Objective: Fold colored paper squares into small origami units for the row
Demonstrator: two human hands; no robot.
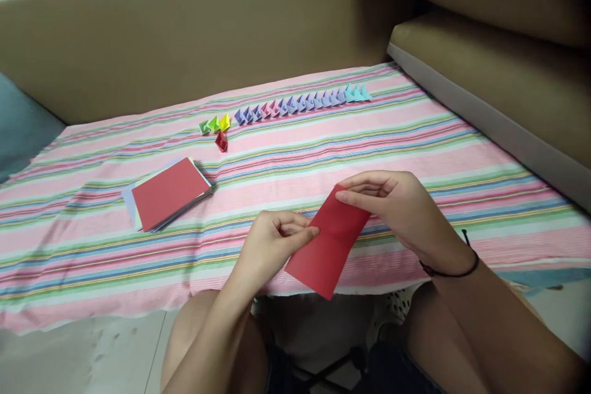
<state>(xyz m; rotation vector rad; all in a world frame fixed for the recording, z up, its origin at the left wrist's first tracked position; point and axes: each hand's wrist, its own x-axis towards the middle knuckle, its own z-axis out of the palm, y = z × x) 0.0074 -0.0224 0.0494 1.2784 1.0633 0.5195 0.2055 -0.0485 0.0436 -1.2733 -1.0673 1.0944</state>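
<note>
Left hand (272,240) and right hand (397,206) pinch opposite edges of a folded red paper rectangle (330,246), apparently to steady its crease between the fingertips.

My arms are bare from the elbows down, with no sleeves showing. My left hand (272,240) wears nothing: no ring, no band. Just behind my right hand (401,209), a thin dark cord (455,271) loops the wrist, its short loose end sticking up. My knees are bare, and dark shorts (392,372) show below them.
</note>
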